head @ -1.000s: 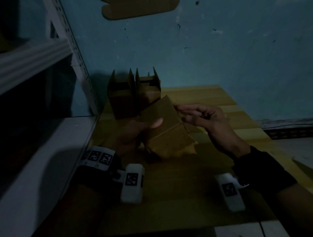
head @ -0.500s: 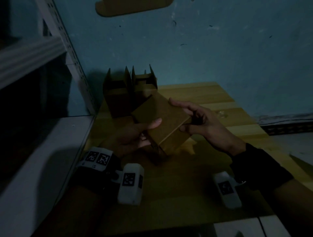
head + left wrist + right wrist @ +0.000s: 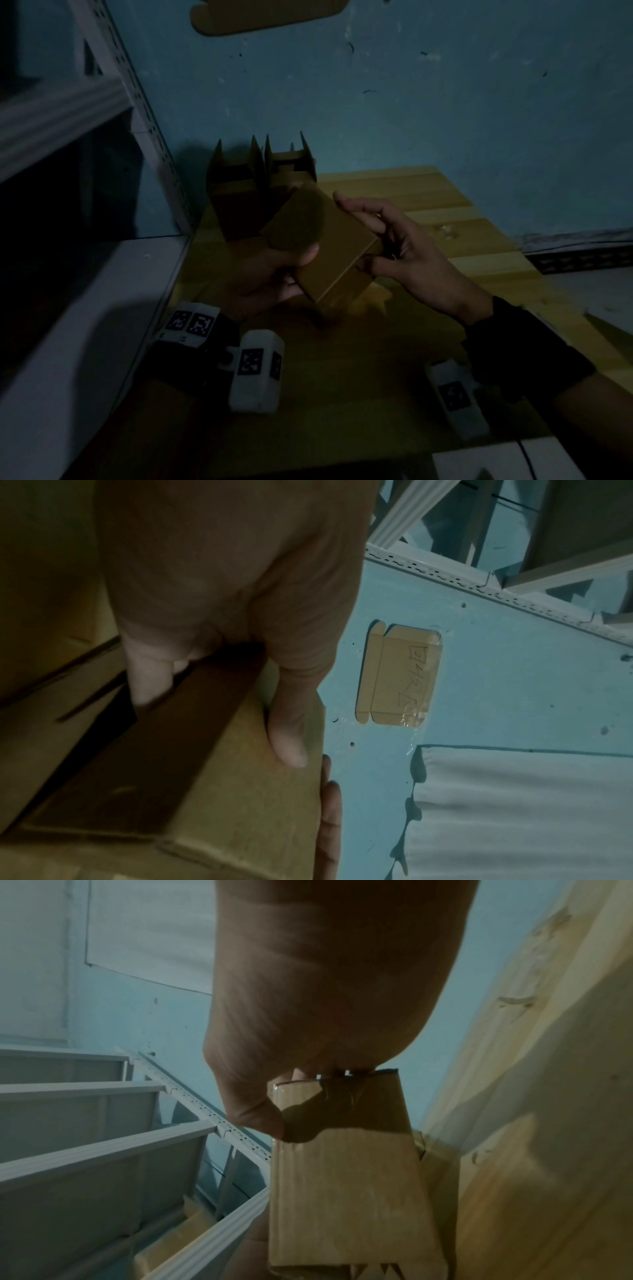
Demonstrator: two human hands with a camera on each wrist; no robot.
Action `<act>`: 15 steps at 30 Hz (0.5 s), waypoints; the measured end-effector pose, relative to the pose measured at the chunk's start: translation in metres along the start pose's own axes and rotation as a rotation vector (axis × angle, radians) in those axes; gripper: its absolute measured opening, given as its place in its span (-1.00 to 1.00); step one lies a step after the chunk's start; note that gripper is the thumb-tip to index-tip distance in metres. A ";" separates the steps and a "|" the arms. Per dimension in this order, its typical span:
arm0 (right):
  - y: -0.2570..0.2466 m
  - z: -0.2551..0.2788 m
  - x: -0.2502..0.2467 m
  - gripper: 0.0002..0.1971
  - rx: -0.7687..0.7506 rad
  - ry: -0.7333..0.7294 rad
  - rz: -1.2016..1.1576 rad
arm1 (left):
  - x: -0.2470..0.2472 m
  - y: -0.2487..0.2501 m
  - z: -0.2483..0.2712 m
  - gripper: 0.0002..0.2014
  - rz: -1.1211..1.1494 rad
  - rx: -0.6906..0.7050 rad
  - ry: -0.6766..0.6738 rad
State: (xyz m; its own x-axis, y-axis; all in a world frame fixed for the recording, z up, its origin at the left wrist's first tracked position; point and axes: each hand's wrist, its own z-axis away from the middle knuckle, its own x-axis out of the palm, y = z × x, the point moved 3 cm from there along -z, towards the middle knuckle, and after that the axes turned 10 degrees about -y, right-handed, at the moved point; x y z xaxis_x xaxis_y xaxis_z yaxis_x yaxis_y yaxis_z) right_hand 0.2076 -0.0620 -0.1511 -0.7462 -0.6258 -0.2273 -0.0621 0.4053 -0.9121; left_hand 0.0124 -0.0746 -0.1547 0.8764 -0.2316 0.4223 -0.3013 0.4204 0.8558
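A small brown cardboard box [image 3: 322, 246] is held above the wooden table [image 3: 428, 212], tilted with one corner pointing down. My left hand [image 3: 274, 270] grips its left end, thumb lying across the top face; in the left wrist view the thumb [image 3: 287, 723] presses the box [image 3: 222, 791]. My right hand [image 3: 400, 243] holds the right end, thumb underneath and fingers along the far edge. The right wrist view shows the box [image 3: 346, 1177] pinched at its upper corner by that hand's thumb [image 3: 260, 1115].
Two open cardboard boxes [image 3: 260, 192] with raised flaps stand against the blue wall at the table's back left. White metal shelving [image 3: 68, 109] runs along the left. A flattened cardboard piece [image 3: 399, 674] is taped to the wall.
The box has been turned and folded closed, from a flatter, spread shape into a compact block. My right hand moved from beside it to gripping its right end. The head view dropped slightly.
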 end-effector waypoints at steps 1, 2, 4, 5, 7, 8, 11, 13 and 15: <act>-0.001 0.000 0.000 -0.30 -0.004 -0.008 0.008 | 0.001 0.000 0.001 -0.79 -0.003 0.006 -0.003; -0.002 0.000 0.000 -0.30 -0.006 -0.018 0.011 | 0.001 0.000 0.000 -0.81 -0.007 0.013 -0.003; -0.003 0.000 0.000 -0.30 0.003 -0.019 0.015 | 0.001 0.001 0.000 -0.82 -0.024 0.032 -0.007; -0.002 0.000 -0.001 -0.29 0.022 -0.002 0.033 | 0.003 0.003 0.002 -0.83 -0.026 0.038 -0.011; 0.003 0.002 -0.004 -0.24 0.105 0.078 0.127 | 0.005 0.008 0.005 -0.80 0.001 0.073 -0.017; 0.006 0.003 -0.006 -0.23 0.172 0.130 0.173 | 0.005 0.010 0.006 -0.69 0.028 0.112 -0.014; 0.010 0.006 -0.005 -0.22 0.312 0.154 0.131 | 0.002 0.016 0.006 -0.41 0.094 0.217 -0.021; 0.011 0.006 -0.001 -0.22 0.307 0.117 0.008 | -0.001 0.017 0.005 -0.43 0.104 0.241 -0.037; 0.009 0.005 0.002 -0.25 0.275 0.122 -0.044 | -0.002 0.016 0.003 -0.53 0.087 0.252 -0.051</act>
State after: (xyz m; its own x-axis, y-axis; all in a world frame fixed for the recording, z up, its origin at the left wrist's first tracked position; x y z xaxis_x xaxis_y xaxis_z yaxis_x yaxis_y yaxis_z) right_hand 0.2089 -0.0633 -0.1614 -0.8217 -0.5476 -0.1582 0.0733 0.1737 -0.9821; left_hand 0.0046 -0.0698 -0.1416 0.8252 -0.2506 0.5063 -0.4639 0.2107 0.8605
